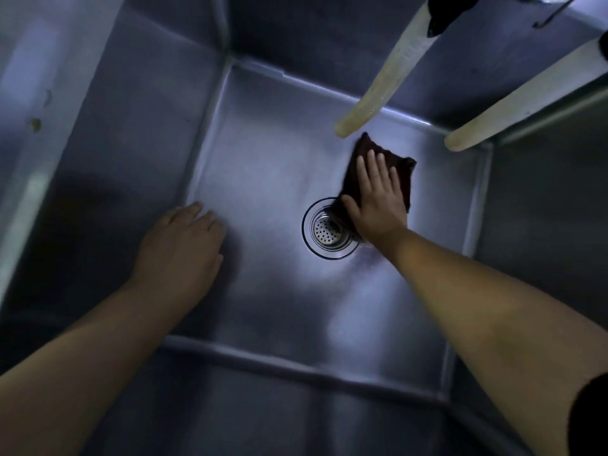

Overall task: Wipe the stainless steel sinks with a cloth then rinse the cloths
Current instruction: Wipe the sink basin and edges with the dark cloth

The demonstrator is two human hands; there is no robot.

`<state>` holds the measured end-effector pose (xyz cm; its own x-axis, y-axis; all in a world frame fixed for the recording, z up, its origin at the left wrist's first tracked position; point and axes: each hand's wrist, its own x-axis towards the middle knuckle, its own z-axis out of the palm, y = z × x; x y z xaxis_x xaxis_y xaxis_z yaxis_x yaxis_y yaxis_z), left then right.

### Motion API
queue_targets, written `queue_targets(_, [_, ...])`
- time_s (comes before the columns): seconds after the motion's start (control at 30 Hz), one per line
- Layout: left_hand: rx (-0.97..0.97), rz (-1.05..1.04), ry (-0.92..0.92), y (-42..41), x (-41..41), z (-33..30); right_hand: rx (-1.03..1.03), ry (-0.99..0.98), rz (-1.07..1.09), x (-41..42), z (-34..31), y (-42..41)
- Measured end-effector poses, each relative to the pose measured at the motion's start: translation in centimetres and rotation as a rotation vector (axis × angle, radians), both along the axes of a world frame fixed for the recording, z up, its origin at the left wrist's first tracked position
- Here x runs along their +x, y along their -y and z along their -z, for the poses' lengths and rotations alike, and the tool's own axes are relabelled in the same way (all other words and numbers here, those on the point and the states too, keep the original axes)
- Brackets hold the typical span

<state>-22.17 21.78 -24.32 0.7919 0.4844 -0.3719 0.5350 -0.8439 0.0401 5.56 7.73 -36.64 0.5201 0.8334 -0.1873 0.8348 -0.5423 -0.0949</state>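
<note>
- The right hand point(378, 199) is pressing flat, fingers straight and slightly spread, on a dark maroon cloth point(381, 166) with a soft, napped look.
- The cloth is lying crumpled on the floor of the brushed stainless steel sink point(263, 179), its near edge overlapping the round perforated drain strainer point(327, 230).
- The left hand point(184, 245) is resting loose on the sink floor, holding nothing.
- Two pale, cloudy hoses point(385, 80) are hanging down over the basin's far side.
</note>
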Motion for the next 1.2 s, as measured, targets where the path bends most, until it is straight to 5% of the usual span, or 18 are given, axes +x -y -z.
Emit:
queue_targets(0.2, [0.034, -0.026, 0.083, -0.9, 0.7, -0.1, -0.017, -0.021, 0.0, -4.6, -0.6, 8.9])
queue_targets(0.37, [0.014, -0.117, 0.074, -1.5, 0.3, 0.1, -0.047, -0.03, -0.224, -12.2, -0.4, 11.5])
queue_targets(0.6, [-0.021, -0.215, 0.104, -2.2, 0.2, 0.0, 0.0, -0.091, -0.547, -16.6, 0.6, 0.9])
queue_targets(0.93, [0.094, 0.052, 0.347, -4.8, -0.3, -7.1, -0.05, 0.03, -0.329, -7.5, 0.3, -13.2])
queue_targets(1.2, [0.226, 0.227, 0.107, -7.6, -1.0, -8.4, -0.098, -0.002, -0.229, -7.2, 0.5, -19.0])
